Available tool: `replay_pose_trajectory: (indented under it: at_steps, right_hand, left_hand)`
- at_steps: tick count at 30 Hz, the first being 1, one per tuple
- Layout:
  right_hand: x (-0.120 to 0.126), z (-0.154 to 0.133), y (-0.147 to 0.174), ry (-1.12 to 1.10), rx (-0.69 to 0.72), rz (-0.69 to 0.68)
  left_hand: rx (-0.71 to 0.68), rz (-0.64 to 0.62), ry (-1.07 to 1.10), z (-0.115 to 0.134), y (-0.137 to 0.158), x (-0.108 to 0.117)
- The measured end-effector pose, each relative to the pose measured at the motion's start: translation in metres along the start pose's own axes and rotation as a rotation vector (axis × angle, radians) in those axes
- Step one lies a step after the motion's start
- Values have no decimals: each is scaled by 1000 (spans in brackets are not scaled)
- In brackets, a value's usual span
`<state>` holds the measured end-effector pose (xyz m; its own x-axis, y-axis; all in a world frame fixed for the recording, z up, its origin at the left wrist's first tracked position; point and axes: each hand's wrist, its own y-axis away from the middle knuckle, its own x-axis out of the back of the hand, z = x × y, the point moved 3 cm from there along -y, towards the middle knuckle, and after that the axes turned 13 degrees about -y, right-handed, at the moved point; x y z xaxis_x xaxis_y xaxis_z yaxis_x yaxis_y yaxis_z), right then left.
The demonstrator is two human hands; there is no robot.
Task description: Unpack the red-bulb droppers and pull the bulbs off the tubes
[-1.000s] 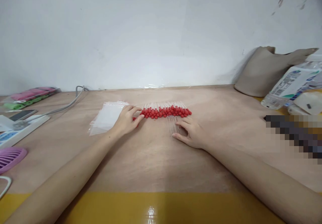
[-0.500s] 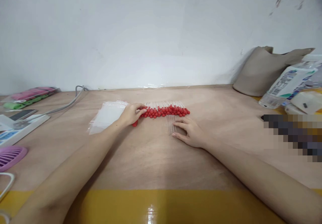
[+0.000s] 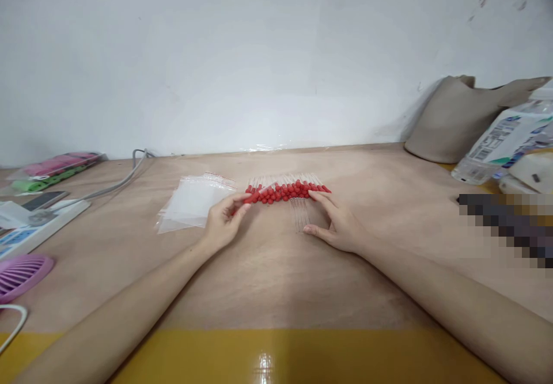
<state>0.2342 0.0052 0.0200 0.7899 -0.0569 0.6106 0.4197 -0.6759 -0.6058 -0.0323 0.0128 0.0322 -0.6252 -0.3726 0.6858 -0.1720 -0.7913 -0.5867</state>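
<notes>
A row of what look like droppers, with red bulbs and thin clear stems, lies across the middle of the table. Most stems point toward the wall; a small group of clear stems points toward me. My left hand is closed at the row's left end, thumb and fingers pinching a red-bulbed dropper, its stem slanting up to the right over the others. At the right end my right hand is open, index fingertip at the red bulbs and thumb beside the near stems.
Clear zip bags lie left of the row. Farther left are a power strip, a grey cable, a purple fan-like item and bagged pink and green rolls. A plastic bottle and brown container stand right.
My left hand has drawn slightly toward me, with a red-bulbed dropper now showing in its pinch. My right index finger has moved up from the near stems to the red bulbs.
</notes>
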Motion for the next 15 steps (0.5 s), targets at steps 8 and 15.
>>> replay_pose_trajectory:
  at_steps: [8,15]
  right_hand:
    - [-5,-6,0,30,197,-57]
    - [-10,-7,1,3,282,-88]
  left_hand:
    - [-374,-238,58,38,15,-10]
    - [-427,-245,3,43,16,-11]
